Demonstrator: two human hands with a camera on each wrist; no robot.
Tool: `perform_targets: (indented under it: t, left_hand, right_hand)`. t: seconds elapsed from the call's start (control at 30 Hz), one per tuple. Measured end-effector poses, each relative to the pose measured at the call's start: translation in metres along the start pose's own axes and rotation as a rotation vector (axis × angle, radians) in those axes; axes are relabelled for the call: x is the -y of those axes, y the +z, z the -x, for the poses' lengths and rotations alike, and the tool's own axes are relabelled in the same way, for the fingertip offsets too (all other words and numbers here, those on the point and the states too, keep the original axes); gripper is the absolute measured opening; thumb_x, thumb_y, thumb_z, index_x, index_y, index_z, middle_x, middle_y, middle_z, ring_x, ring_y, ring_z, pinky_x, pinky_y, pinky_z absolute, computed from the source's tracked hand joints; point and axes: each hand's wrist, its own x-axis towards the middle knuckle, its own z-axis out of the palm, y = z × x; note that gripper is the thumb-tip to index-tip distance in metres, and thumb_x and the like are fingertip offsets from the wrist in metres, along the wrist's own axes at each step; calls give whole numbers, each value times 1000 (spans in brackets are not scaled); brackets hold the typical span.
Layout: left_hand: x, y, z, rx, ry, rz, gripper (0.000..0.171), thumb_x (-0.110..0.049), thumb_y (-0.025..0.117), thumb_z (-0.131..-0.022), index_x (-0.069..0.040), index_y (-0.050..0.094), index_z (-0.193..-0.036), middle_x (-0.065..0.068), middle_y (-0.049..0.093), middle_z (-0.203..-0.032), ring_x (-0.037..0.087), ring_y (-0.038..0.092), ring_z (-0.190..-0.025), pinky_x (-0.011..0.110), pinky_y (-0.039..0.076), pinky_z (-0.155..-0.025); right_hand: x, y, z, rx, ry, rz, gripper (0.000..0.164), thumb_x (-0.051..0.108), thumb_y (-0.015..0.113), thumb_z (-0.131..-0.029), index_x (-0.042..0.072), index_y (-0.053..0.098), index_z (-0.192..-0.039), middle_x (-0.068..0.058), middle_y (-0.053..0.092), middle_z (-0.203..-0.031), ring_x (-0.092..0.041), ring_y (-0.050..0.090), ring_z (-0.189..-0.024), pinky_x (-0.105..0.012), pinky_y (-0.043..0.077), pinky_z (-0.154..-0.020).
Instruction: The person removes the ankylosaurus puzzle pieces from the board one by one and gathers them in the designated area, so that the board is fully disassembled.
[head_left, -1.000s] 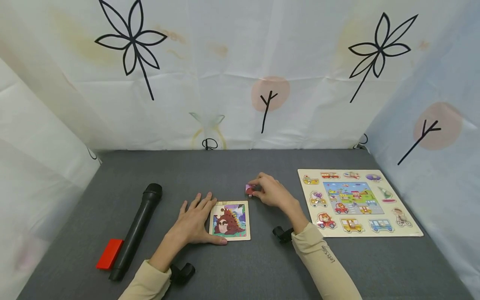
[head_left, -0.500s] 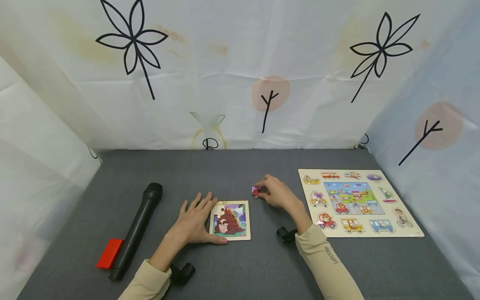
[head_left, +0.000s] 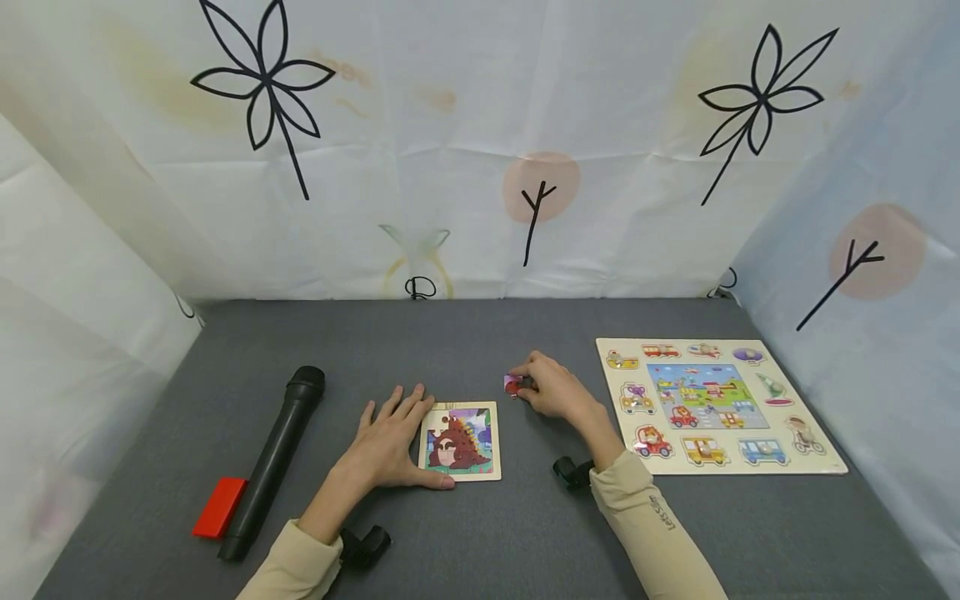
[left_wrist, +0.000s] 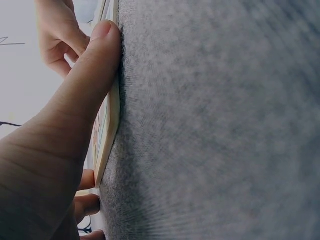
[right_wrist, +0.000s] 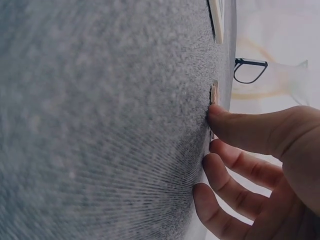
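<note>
In the head view my left hand (head_left: 393, 446) rests at the left side of a small square wooden puzzle (head_left: 460, 442) with a red-brown spiky animal picture. Its fingers are spread toward the far-left corner and its thumb lies along the near edge. The left wrist view shows that thumb (left_wrist: 102, 55) against the board's rim. Farther right, my right hand (head_left: 551, 386) pinches a small pink and red puzzle piece (head_left: 512, 384) between thumb and fingers. From the right wrist view the piece (right_wrist: 214, 92) lies low at the tabletop, partly hidden by the thumb.
A large wooden vehicle puzzle board (head_left: 720, 408) lies to the right, close to the right forearm. On the left are a black microphone (head_left: 273, 462) and a red block (head_left: 220, 507). A white printed curtain (head_left: 450, 150) stands behind the grey tabletop (head_left: 450, 342).
My right hand and the puzzle piece have shifted slightly to the right since a second ago, then held nearly still. The left hand and the square puzzle have stayed in place.
</note>
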Motion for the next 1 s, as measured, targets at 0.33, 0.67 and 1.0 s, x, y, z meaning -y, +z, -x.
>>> perform_targets:
  t: [0.33, 0.67, 1.0]
  left_hand:
    - [-1, -1, -1, -3, 5, 12, 123, -73, 85, -63, -11, 38, -159, 15, 29, -169, 45, 21, -157, 76, 16, -118]
    - [-2, -2, -1, 5, 7, 12, 124, -73, 85, -64, -10, 36, -159, 16, 28, -169, 45, 21, -157, 76, 16, -118]
    - [-1, -2, 0, 10, 5, 0, 124, -73, 85, -64, -10, 36, -159, 16, 28, -169, 46, 22, -156, 76, 17, -118]
  right_hand:
    - [0, 0, 2, -30, -21, -5, 36, 9, 70, -97, 10, 70, -132, -11, 63, -109, -15, 50, -80, -29, 41, -68]
    - [16, -6, 5, -40, -80, -25, 36, 14, 72, -96, 8, 70, -131, -13, 62, -108, -15, 51, -81, -29, 41, -67]
    - [38, -2, 5, 13, -112, -41, 38, 17, 72, -97, 9, 68, -134, -14, 61, -113, -13, 47, -76, -26, 37, -63]
